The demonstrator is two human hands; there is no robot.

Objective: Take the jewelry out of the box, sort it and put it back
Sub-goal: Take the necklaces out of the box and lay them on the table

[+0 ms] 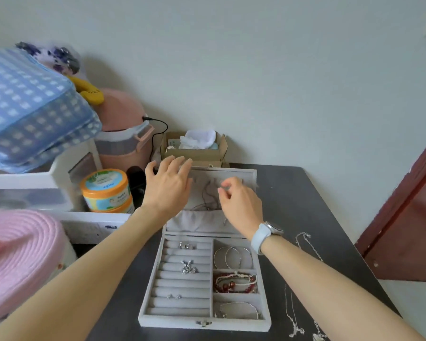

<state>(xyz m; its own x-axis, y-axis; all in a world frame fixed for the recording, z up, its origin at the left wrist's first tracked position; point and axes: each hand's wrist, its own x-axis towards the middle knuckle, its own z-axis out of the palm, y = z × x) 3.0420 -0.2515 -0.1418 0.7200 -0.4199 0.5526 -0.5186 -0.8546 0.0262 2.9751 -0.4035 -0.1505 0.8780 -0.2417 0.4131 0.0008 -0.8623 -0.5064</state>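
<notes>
A grey velvet jewelry box (204, 322) lies open on the dark table (305, 205), its lid (246, 178) standing upright. A dark cord necklace (208, 193) hangs inside the lid. My left hand (167, 185) rests with spread fingers against the lid's upper left edge. My right hand (241, 205), with a watch on its wrist, has its fingertips pinched by the lid's hooks; anything thin between them is not visible. The tray holds rings (187, 246), small silver charms (188, 267), hoop bangles (233, 257) and red bead bracelets (235, 283). Silver chains (308, 244) lie on the table to the right.
An orange-lidded jar (106, 188), a pink bin (123, 134) and a cardboard box (194, 148) crowd the space behind and left of the lid. A pink round cushion (20, 252) sits at the left. A dark red door (408, 217) stands right of the table's edge.
</notes>
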